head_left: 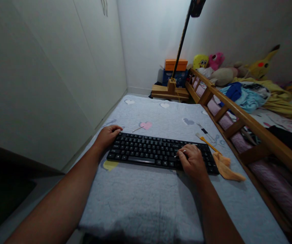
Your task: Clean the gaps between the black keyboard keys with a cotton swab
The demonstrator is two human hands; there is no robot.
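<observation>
A black keyboard (151, 151) lies across a pale blue blanket (140, 200) with heart shapes. My left hand (107, 135) rests closed over the keyboard's far left corner, gripping its edge. My right hand (192, 162) sits on the right part of the keys, fingers pinched round a thin white stick (181, 153) whose tip touches the keys.
A second white stick (137, 129) lies beyond the keyboard. An orange cloth (226, 167), an orange-handled tool (207, 140) and a small brush (204, 130) lie at the right. A wooden bed rail (239, 117) borders the right side, with plush toys (215, 61) behind. White wardrobe doors (46, 74) stand left.
</observation>
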